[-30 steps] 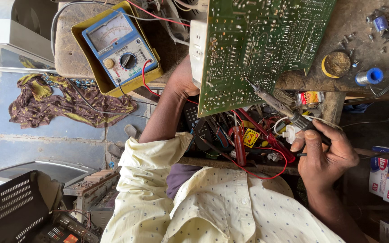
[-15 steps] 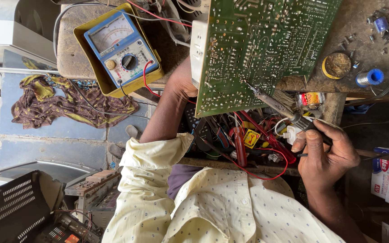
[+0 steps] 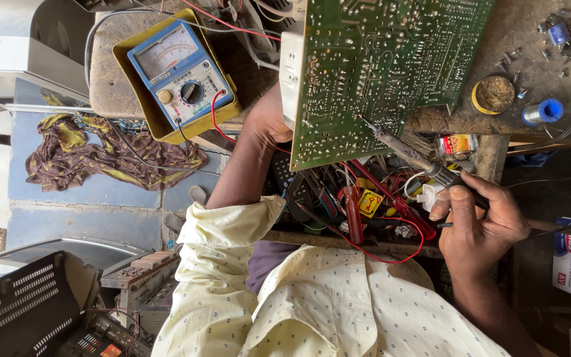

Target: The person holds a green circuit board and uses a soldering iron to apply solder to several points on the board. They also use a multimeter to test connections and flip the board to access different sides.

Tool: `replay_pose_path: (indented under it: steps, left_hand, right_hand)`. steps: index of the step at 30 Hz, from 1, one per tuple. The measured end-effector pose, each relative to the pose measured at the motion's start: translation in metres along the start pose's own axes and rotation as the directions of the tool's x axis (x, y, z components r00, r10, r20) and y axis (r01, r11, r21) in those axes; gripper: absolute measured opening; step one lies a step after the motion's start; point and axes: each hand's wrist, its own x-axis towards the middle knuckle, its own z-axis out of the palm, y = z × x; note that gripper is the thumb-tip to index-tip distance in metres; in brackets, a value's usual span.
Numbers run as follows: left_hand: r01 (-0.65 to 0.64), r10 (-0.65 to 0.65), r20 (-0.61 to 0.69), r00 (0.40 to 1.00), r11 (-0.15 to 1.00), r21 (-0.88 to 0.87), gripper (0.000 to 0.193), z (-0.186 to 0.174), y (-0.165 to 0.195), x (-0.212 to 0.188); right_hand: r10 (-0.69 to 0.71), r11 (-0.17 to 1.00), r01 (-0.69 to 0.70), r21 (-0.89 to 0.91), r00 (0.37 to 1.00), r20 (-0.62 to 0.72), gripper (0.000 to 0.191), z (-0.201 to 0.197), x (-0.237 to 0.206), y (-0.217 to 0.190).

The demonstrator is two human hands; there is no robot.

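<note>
The green circuit board stands tilted up on edge over the cluttered bench, its solder side with the fine silver tracks facing the camera. The tip of a soldering iron touches that face near the board's lower middle, the shaft slanting down and to the right into the right hand. That hand is curled shut around the iron's dark handle, thumb and forefinger pinching it near the front like a pen. The left hand reaches up to the board's left edge beside a white block; its fingers go behind the board, so it seems to be gripping the edge, though the hold itself is hidden. Both forearms come out of pale yellow dotted shirt sleeves.

Just below the board lies a heap of red wires, pliers and small parts. To the right, on the worn bench top, sit a round tin of flux and a blue spool of solder, near each other. Well to the left, a blue analogue multimeter rests in a yellow tray, a red lead running from it toward the board. A brown and yellow rag lies below it on a blue surface
</note>
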Motion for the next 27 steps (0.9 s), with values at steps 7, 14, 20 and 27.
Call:
replay_pose_path:
  steps: [7, 14, 20, 27]
  left_hand:
    - [0.043, -0.043, -0.016, 0.999, 0.999, -0.012, 0.042, -0.002, -0.001, -0.002]
    - [0.074, -0.073, 0.005, 0.997, 0.997, -0.029, 0.042, -0.005, -0.001, 0.000]
    - [0.084, -0.084, 0.008, 0.996, 0.996, -0.039, 0.042, -0.009, -0.001, -0.001]
    - [0.098, -0.098, 0.003, 0.995, 0.994, -0.054, 0.043, -0.009, 0.003, 0.001]
  right_hand:
    - [-0.006, 1.000, 0.006, 0.018, 1.000, 0.002, 0.006, -0.003, 0.002, 0.001]
    - [0.000, 1.000, 0.000, 0.017, 1.000, 0.001, 0.007, -0.003, 0.005, 0.002]
    - [0.009, 1.000, -0.009, 0.008, 1.000, 0.007, 0.008, -0.002, 0.005, 0.004]
    - [0.021, 0.999, -0.021, 0.025, 1.000, 0.002, 0.007, 0.003, 0.007, 0.004]
